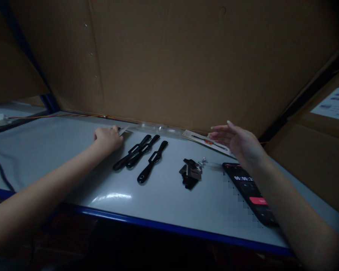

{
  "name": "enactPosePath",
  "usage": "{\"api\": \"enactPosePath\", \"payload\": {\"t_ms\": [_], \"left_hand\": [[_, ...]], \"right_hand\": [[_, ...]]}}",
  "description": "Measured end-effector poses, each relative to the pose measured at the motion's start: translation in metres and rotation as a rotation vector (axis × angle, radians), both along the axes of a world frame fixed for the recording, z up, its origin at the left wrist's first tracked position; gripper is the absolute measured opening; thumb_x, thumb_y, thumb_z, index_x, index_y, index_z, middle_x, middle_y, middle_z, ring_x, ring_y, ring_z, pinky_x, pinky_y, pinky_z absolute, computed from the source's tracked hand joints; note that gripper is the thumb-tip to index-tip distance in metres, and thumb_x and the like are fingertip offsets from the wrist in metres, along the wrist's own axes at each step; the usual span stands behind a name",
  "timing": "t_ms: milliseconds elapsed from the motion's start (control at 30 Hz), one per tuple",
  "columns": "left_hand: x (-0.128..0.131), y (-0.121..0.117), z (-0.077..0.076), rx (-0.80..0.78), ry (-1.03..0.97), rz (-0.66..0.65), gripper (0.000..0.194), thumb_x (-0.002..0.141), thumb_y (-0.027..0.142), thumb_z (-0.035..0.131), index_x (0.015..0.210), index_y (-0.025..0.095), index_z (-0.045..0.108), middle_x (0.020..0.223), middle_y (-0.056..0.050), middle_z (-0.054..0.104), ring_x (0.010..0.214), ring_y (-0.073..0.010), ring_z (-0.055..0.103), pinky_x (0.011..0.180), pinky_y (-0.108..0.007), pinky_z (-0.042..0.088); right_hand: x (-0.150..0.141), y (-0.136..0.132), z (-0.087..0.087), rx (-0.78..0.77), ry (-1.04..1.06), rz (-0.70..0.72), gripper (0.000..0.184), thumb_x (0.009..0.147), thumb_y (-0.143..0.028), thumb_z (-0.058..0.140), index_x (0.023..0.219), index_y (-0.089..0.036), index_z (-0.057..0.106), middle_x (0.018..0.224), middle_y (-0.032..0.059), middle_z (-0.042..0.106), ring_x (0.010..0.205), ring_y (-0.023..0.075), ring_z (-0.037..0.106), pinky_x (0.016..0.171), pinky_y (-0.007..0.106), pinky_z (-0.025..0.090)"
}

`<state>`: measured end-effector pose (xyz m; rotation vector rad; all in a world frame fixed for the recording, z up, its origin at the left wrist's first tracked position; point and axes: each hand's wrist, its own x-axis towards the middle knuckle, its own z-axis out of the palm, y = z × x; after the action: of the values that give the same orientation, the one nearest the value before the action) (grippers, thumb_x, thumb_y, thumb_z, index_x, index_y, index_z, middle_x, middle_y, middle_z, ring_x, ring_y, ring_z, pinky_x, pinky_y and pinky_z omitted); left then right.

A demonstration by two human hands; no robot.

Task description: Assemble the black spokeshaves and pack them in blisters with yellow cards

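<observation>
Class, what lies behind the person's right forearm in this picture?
A phone, its screen showing digits and a red button. The right forearm covers much of its right side, so whatever the screen shows there cannot be seen.

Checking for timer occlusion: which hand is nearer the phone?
Right. The right hand is by the far end of the phone, its forearm overlapping it in view; the left hand is well away, left of the three black tools.

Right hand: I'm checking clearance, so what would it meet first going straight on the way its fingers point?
Probably the cardboard wall, since the right hand points leftward and forward; depth is unclear, and a lower path might meet the clear plastic packaging first.
</observation>
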<state>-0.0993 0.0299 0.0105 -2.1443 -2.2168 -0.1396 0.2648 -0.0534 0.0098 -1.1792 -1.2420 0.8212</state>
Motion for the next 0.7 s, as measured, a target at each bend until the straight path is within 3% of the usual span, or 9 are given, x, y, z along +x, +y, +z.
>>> {"api": "enactPosePath", "payload": {"t_ms": [133, 233, 367, 500, 633, 700], "left_hand": [[0.004, 0.007, -0.013, 0.039, 0.114, -0.017, 0.072, 0.082, 0.064, 0.027, 0.118, 0.006, 0.050, 0.114, -0.030, 0.054, 0.105, -0.0412, 0.052, 0.081, -0.048, 0.039], [0.004, 0.012, -0.019, 0.060, 0.180, 0.022, 0.076, 0.080, 0.067, 0.029, 0.120, 0.006, 0.050, 0.120, -0.031, 0.049, 0.110, -0.0428, 0.049, 0.082, -0.047, 0.038], [0.011, 0.009, -0.008, 0.010, 0.148, 0.094, 0.078, 0.077, 0.068, 0.036, 0.122, 0.006, 0.050, 0.128, -0.031, 0.044, 0.118, -0.0460, 0.040, 0.085, -0.048, 0.037], [0.043, -0.011, 0.015, 0.084, 0.095, -0.123, 0.058, 0.082, 0.052, 0.039, 0.121, 0.011, 0.054, 0.123, -0.023, 0.054, 0.116, -0.0368, 0.046, 0.090, -0.044, 0.036], [0.081, -0.031, 0.023, -0.179, 0.057, -0.497, 0.053, 0.077, 0.053, 0.046, 0.104, 0.012, 0.066, 0.100, -0.020, 0.065, 0.091, -0.0328, 0.060, 0.074, -0.037, 0.043], [0.093, -0.035, 0.020, -0.221, 0.063, -0.555, 0.053, 0.074, 0.051, 0.052, 0.101, 0.009, 0.068, 0.095, -0.023, 0.065, 0.086, -0.0341, 0.061, 0.069, -0.037, 0.043]], "right_hand": [[-0.004, -0.002, 0.000, 0.022, 0.012, -0.004, 0.033, 0.080, -0.050, 0.052, 0.079, -0.024, 0.071, 0.079, 0.0046, 0.071, 0.082, 0.0205, 0.066, 0.079, 0.036, 0.050], [-0.006, -0.002, 0.000, 0.043, -0.003, -0.005, 0.032, 0.079, -0.050, 0.055, 0.078, -0.023, 0.071, 0.078, 0.0053, 0.070, 0.081, 0.0208, 0.066, 0.079, 0.037, 0.050], [-0.009, -0.005, 0.000, 0.077, -0.056, -0.011, 0.028, 0.079, -0.046, 0.057, 0.078, -0.022, 0.071, 0.079, 0.0052, 0.070, 0.078, 0.0199, 0.066, 0.080, 0.037, 0.050], [-0.006, -0.004, -0.001, 0.076, -0.157, -0.055, 0.018, 0.077, -0.038, 0.061, 0.080, -0.022, 0.070, 0.079, 0.0035, 0.070, 0.079, 0.0184, 0.066, 0.084, 0.037, 0.048], [-0.002, -0.001, -0.004, 0.060, -0.183, -0.048, 0.014, 0.076, -0.034, 0.062, 0.079, -0.023, 0.071, 0.079, 0.0039, 0.070, 0.080, 0.0191, 0.066, 0.085, 0.038, 0.048], [-0.002, 0.000, -0.005, 0.058, -0.176, -0.034, 0.013, 0.076, -0.034, 0.063, 0.078, -0.023, 0.071, 0.080, 0.0043, 0.070, 0.081, 0.0195, 0.066, 0.085, 0.038, 0.048]]}}
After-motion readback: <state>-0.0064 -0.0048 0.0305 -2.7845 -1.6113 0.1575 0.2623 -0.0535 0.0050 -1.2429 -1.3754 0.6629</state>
